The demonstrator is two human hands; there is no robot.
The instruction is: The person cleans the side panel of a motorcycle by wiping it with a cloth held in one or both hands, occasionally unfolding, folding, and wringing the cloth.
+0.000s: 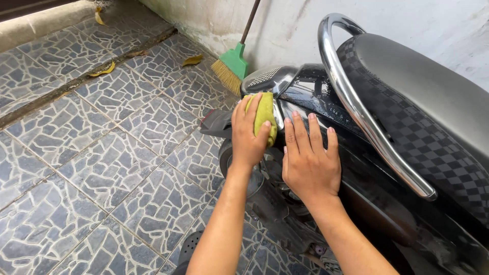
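Roughly, left to right across the frame:

Floor: blue-grey mosaic tiles [102, 153] filling the left half; yellow dry leaves [104, 70] scattered in the upper left, unswept.

Broom: green head with straw bristles [232, 69], upper centre, leaning on the pale wall [285, 25], touching nobody.

Left hand: [249, 137] at centre, fingers curled around a folded yellow-green cloth [264, 116], pressing it against the tail lamp area of the scooter.

Cloth position: centre of the frame, between palm and the rear end of the bodywork, just below the grey patterned tail cover [267, 79].

Right hand: [309, 163] just right of centre, fingers spread flat and slightly apart, holding nothing, resting on the black side panel [356, 168].

Panel state: water beads visible on the black surface [316, 94] above the right hand, so seemingly wet there and not yet dried; lower panel at bottom right looking dull and streaked.

Rail and seat: chrome grab rail [356, 112] and chequered seat [423, 107] on the right, looking dry.

Progress, as a judgement: wiping in hand at the tail end; most of the side panel apparently left.
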